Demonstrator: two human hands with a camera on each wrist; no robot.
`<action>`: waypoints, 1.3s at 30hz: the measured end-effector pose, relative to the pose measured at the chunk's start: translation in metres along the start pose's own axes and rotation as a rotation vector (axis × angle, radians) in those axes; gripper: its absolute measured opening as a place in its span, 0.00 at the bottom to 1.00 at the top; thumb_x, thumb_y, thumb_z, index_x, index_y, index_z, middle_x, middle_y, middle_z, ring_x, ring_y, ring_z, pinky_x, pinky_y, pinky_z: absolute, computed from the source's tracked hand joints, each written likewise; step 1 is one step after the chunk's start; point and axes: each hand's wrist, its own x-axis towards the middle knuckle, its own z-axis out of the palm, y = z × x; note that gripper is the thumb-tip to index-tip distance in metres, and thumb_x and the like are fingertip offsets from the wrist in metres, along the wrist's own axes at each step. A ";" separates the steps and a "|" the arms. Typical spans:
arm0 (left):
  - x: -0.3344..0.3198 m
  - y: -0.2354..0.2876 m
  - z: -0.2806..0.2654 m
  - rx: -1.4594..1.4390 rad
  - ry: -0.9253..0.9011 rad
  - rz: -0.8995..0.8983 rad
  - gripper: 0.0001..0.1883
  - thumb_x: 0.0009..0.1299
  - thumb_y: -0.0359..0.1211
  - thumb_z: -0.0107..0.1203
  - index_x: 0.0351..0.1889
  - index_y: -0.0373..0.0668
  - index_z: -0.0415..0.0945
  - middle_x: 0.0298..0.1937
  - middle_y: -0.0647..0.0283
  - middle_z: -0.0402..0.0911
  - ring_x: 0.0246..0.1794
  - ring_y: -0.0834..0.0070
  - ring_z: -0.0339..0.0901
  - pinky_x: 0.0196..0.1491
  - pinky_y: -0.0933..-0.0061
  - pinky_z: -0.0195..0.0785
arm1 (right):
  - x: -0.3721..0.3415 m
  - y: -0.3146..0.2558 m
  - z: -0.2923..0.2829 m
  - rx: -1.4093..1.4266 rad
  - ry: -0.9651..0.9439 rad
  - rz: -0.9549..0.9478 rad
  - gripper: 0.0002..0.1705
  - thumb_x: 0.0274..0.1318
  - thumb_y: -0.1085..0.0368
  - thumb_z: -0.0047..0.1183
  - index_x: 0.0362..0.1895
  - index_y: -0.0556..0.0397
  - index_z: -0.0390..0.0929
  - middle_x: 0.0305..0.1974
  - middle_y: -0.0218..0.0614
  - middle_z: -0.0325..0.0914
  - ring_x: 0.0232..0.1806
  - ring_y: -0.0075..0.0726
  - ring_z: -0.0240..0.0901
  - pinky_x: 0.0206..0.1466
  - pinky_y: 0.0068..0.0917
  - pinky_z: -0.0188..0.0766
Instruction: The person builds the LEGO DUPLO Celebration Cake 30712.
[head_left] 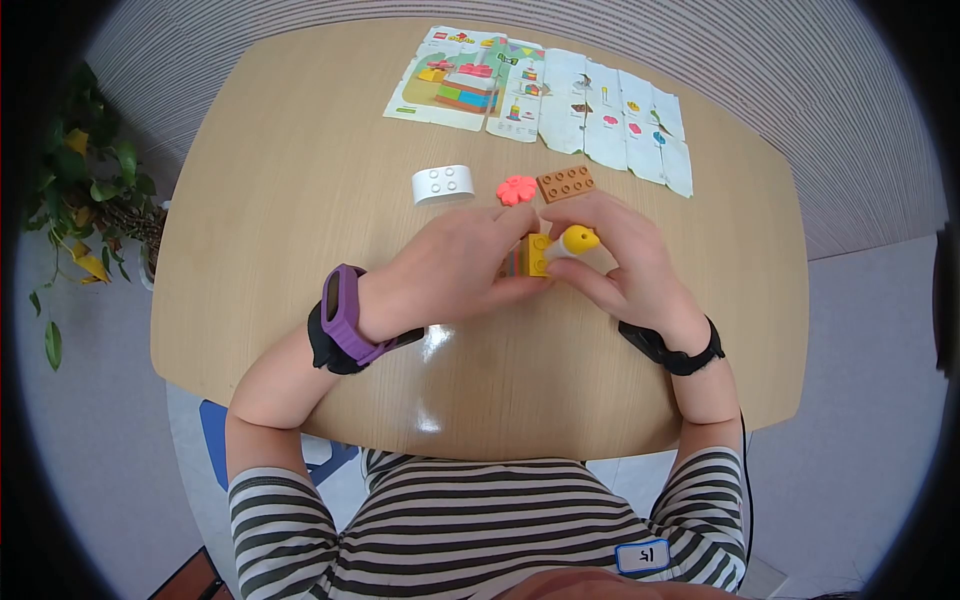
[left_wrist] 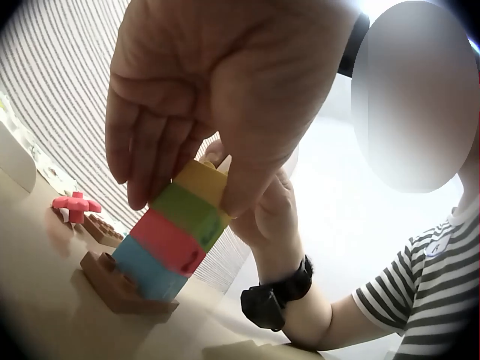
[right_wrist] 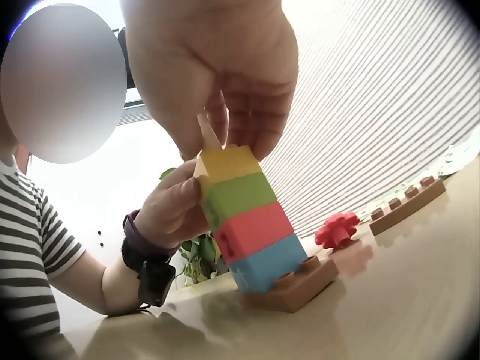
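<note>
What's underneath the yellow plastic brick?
Under the yellow plastic brick sit a green plastic brick, red plastic brick, blue plastic brick, then brown plastic base. The green brick's top is covered.

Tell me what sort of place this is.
Probably an indoor play or activity spot: a table bears a toy brick tower and a printed picture sheet, with a leafy plant beside it.

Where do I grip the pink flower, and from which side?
Probably opposite petal edges of the pink flower, from above: its broad petals sit atop a narrower stem, the brown brick crowds its right, and the brick stack stands on its near side.
</note>
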 end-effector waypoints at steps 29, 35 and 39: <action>0.000 0.013 -0.037 0.082 -0.044 -0.144 0.26 0.62 0.39 0.63 0.55 0.35 0.70 0.48 0.47 0.78 0.49 0.51 0.76 0.50 0.60 0.70 | 0.002 0.028 -0.028 -0.047 0.040 0.202 0.26 0.51 0.71 0.57 0.57 0.52 0.72 0.54 0.42 0.74 0.52 0.47 0.73 0.55 0.37 0.71; -0.002 -0.024 -0.043 0.367 -0.014 -0.244 0.18 0.62 0.34 0.61 0.47 0.36 0.72 0.51 0.49 0.75 0.50 0.51 0.73 0.53 0.60 0.68 | -0.011 0.075 -0.016 -0.443 -0.245 0.177 0.31 0.50 0.72 0.57 0.62 0.47 0.68 0.64 0.44 0.63 0.64 0.50 0.62 0.65 0.38 0.64; -0.011 -0.042 -0.033 0.522 -0.092 -0.170 0.13 0.62 0.33 0.61 0.40 0.36 0.74 0.51 0.50 0.73 0.51 0.52 0.72 0.52 0.61 0.68 | -0.018 0.078 -0.015 -0.466 -0.337 0.193 0.30 0.48 0.74 0.58 0.59 0.48 0.69 0.62 0.42 0.65 0.62 0.49 0.64 0.63 0.37 0.66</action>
